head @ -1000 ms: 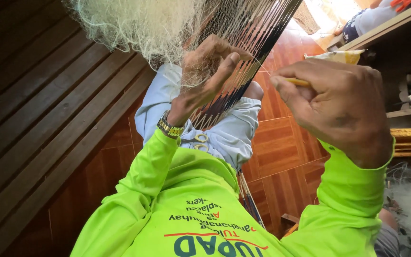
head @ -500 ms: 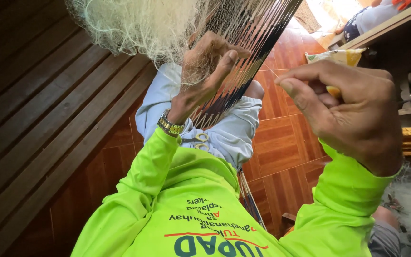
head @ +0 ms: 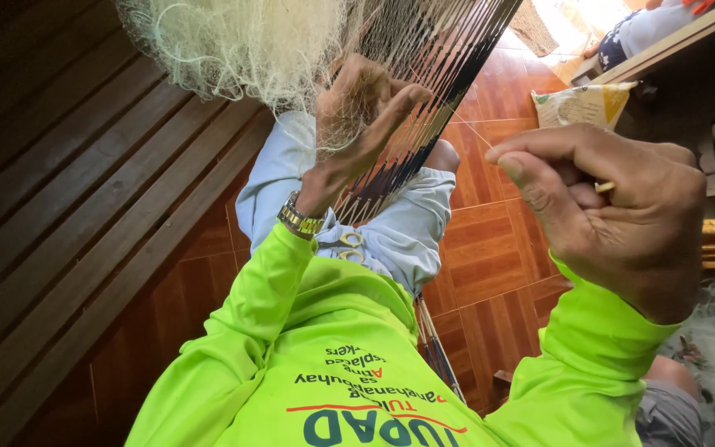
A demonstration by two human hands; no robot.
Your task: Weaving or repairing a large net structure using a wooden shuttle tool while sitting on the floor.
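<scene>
Overhead, the left hand (head: pixel 357 124) is raised, wrist bent, fingers (head: pixel 395 103) hooked into the pale fishing net (head: pixel 242 41) and its dark stretched strands (head: pixel 424 99). Nearer the camera, the right hand (head: pixel 614 215) is curled, fingers pinching a thin yellowish netting needle (head: pixel 604 187), thread (head: pixel 473 124) drawn taut toward the net.

There is only one view, from a camera on the person's head. It looks steeply down along the chest and the green sleeves, very close to the left hand (head: pixel 357 124) and right hand (head: pixel 614 215), with the tiled floor (head: pixel 490 257) far below.
</scene>
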